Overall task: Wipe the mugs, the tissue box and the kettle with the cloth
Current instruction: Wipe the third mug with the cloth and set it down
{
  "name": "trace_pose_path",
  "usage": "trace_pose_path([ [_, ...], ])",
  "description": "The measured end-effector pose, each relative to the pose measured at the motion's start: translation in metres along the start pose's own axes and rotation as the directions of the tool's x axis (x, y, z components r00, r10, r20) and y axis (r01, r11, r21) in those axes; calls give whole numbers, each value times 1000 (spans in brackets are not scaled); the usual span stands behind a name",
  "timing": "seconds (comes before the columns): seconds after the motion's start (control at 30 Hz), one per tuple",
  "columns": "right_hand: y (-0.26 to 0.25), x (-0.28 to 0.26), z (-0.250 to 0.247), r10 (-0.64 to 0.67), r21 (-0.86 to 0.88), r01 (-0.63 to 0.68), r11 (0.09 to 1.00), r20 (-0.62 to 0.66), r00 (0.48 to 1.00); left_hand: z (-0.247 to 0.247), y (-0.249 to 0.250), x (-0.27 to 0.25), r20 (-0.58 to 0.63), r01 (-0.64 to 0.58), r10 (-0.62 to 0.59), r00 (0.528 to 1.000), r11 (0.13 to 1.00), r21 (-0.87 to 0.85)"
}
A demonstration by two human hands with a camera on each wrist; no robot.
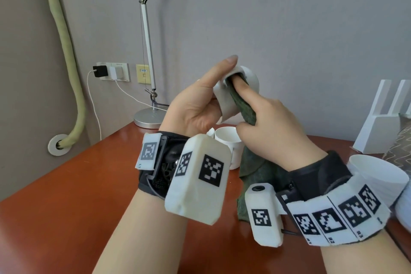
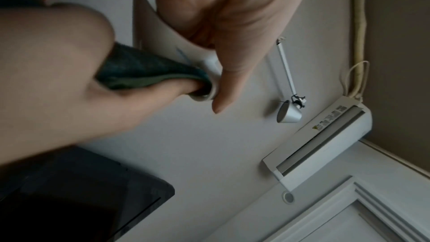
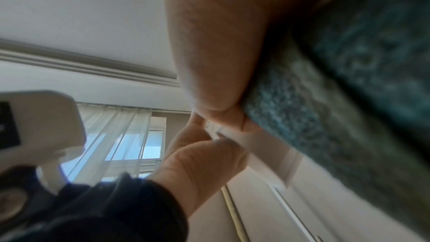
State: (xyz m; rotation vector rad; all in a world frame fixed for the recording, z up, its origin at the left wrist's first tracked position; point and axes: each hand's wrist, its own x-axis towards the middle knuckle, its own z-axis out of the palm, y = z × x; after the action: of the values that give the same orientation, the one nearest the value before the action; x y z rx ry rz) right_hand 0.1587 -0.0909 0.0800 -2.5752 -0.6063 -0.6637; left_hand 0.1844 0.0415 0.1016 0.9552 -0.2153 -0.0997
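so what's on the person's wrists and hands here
Both hands are bare. The left hand has a black wrist strap carrying white blocky housings printed with black square tags. The right hand has a black strap, a white band of similar tags labelled R1 to R3, and a white block holding a small round lens.

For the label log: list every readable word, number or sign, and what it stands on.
"R1", "R2", "R3": right wrist band.
Yellow warning triangle: air conditioner; its print is blurred.
Wall socket print: too small.
Held mug, cloth: none.
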Motion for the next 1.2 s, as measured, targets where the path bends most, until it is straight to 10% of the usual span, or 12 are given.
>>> trace_pose_path([
  [0.47, -7, -3, 15, -21, -152, 15, 988, -35, 999, -5, 9, 4, 11, -100, 109, 994, 941, -324],
  [1.2, 7, -1, 12, -73, -27, 70, 997, -155, 985, 6, -5, 7, 95, -79, 114, 989, 945, -316],
])
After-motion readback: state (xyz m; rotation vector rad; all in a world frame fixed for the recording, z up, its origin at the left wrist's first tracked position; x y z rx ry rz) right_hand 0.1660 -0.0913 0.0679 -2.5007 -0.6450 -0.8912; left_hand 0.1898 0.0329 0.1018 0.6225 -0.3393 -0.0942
